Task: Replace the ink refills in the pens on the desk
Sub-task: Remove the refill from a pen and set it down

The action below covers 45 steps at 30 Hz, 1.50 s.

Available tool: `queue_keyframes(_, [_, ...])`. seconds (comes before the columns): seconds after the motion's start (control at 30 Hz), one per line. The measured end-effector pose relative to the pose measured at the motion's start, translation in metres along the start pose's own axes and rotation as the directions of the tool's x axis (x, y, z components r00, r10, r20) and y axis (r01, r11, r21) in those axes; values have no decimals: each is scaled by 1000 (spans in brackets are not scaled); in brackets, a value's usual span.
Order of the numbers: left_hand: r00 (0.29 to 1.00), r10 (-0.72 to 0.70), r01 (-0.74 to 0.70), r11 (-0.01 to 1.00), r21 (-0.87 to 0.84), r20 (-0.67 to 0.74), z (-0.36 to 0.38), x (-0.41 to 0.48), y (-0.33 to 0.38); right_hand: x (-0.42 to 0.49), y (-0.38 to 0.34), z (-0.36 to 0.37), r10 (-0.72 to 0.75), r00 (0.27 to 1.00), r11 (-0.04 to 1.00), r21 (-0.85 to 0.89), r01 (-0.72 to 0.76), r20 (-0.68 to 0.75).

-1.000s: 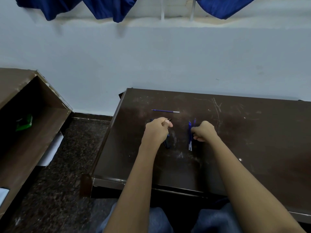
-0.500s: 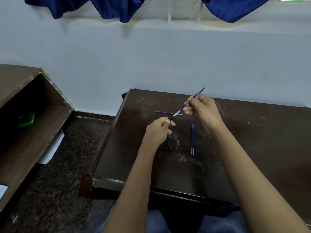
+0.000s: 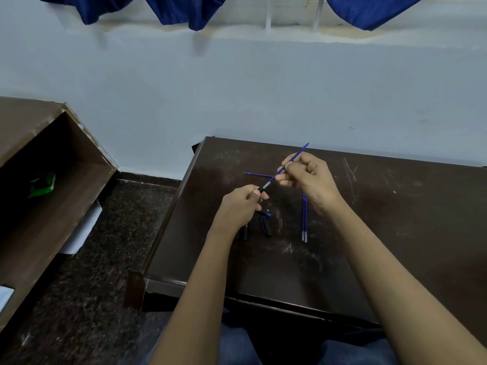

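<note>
Your left hand (image 3: 241, 205) hovers above the desk (image 3: 395, 233), close to its left edge. Its fingers are curled tight round a black pen barrel (image 3: 261, 190), and only the barrel's open end shows between thumb and forefinger. Your right hand (image 3: 308, 177) is raised over the desk a little farther back, pinching a blue refill (image 3: 299, 154) between thumb and fingertips. The refill slants down and to the left, and its pale end meets the mouth of the barrel (at this size I can't tell whether it sits inside or only touches the rim). Its other end sticks up past your knuckles toward the desk's back edge.

On the desk itself, a pair of refills (image 3: 304, 222) lies side by side, touching and running front to back, with the far ends hidden under your right wrist. A single refill (image 3: 257, 174) lies crosswise nearer the desk's back edge, its right end hidden behind your right hand. Short black pen pieces (image 3: 266, 225) lie on the desk beneath your left hand, one of them just beside the wrist.

To the left of the desk stands a brown shelf (image 3: 52, 219) with a green packet (image 3: 42, 184) in it. Behind the desk is a pale wall (image 3: 237, 88), with dark blue cloth (image 3: 184, 9) hanging at its top.
</note>
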<state>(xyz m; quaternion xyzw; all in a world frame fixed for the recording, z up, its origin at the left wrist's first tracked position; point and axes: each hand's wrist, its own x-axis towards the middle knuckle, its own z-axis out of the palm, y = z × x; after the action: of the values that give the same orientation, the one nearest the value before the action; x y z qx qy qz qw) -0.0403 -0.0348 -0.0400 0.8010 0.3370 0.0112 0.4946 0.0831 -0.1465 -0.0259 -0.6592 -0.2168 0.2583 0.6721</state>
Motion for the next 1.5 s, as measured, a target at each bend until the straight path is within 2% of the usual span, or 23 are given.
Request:
queue_keyframes(0.17, [999, 29, -28, 999, -44, 21, 0, 2, -2, 1, 6, 4, -21, 998, 1000, -12, 22, 60])
queue_keyframes(0.3, [998, 53, -55, 992, -111, -22, 1, 3, -4, 0, 19, 16, -71, 991, 964, -245, 98, 116])
queue_keyframes(0.43, [988, 49, -67, 990, -121, -147, -1, 2, -4, 2, 37, 19, -38, 992, 931, -357, 78, 116])
queue_keyframes(0.5, [981, 47, -69, 991, -111, -191, -2, 1, -4, 6, 53, 16, 2, 998, 855, -517, 34, 69])
queue_keyframes(0.57, [979, 47, -72, 991, -117, -199, -3, 0, -4, 8, 72, 13, 54, 997, 726, -687, -7, 46])
queue_keyframes(0.63, [979, 47, -77, 986, -148, -198, -2, 0, -3, 9, 87, 13, 116, 992, 626, -779, -37, 46])
queue_keyframes(0.73, [977, 46, -78, 986, -147, -208, -3, 0, -3, 10, 95, 19, 175, 984, 562, -822, -91, 11])
queue_keyframes(1.03, [982, 41, -64, 991, -116, -186, -2, 0, -3, 11, 101, 55, 143, 988, 376, -920, -109, -58])
queue_keyframes(1.1, [982, 39, -62, 991, -123, -183, -3, 0, -3, 14, 102, 57, 121, 989, 372, -919, -129, -90])
queue_keyframes(1.13, [982, 40, -64, 990, -128, -185, -3, 0, -4, 15, 100, 57, 98, 989, 416, -898, -143, -112])
queue_keyframes(1.17, [981, 42, -67, 989, -130, -189, -4, 0, -4, 18, 96, 55, 78, 986, 508, -845, -166, -146])
queue_keyframes(1.2, [980, 45, -71, 989, -130, -193, -4, 0, -4, 21, 88, 53, 65, 979, 644, -741, -191, -195])
queue_keyframes(1.23, [979, 47, -74, 989, -131, -197, -5, -1, -4, 23, 78, 50, 92, 963, 792, -567, -226, -255])
queue_keyframes(1.27, [979, 45, -73, 988, -138, -197, -5, 0, -5, 26, 65, 47, 157, 942, 912, -321, -254, -297])
queue_keyframes(1.3, [981, 40, -69, 986, -149, -191, -5, 0, -5, 27, 51, 44, 241, 922, 963, -45, -266, -304])
queue_keyframes(1.33, [983, 34, -64, 984, -165, -179, -4, 0, -4, 28, 37, 41, 323, 908, 938, 216, -271, -266])
queue_keyframes(1.37, [986, 29, -59, 982, -182, -164, -4, 0, -4, 27, 24, 37, 380, 901, 867, 419, -268, -210])
queue_keyframes(1.4, [989, 25, -54, 979, -197, -147, -3, 0, -3, 24, 14, 34, 416, 895, 796, 540, -273, -161])
queue_keyframes(1.5, [995, 21, -42, 974, -224, -98, 0, -1, 3, 11, -3, 31, 436, 899, 704, 641, -307, -48])
